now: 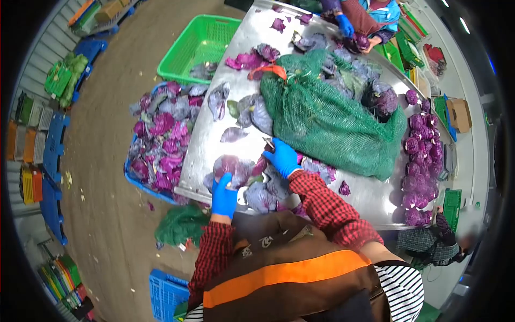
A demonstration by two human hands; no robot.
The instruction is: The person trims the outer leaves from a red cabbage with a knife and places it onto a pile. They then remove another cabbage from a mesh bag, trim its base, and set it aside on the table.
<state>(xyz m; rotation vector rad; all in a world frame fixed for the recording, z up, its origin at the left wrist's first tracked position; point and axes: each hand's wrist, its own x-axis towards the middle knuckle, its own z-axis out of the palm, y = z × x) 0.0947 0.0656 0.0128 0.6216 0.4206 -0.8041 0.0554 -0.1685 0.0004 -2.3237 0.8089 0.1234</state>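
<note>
My left hand [224, 197], in a blue glove, is closed on the near side of a red cabbage [232, 167] at the table's front left. To its right, my blue-gloved right hand [282, 158] is closed around a small knife [267, 141], most of it hidden by the fingers. Loose outer cabbage leaves [261, 197] lie below and between my hands. Just beyond my right hand, a large green mesh sack [322, 126] rests on the metal table [212, 142], with cabbages [384, 100] at its open end.
A blue crate heaped with purple leaves [163, 139] and a green basket [182, 51] stand left of the table. Trimmed cabbages [421, 155] line its right edge. Across the table, a co-worker's gloved hand [344, 25] is near a cabbage. Another person [429, 244] is at right.
</note>
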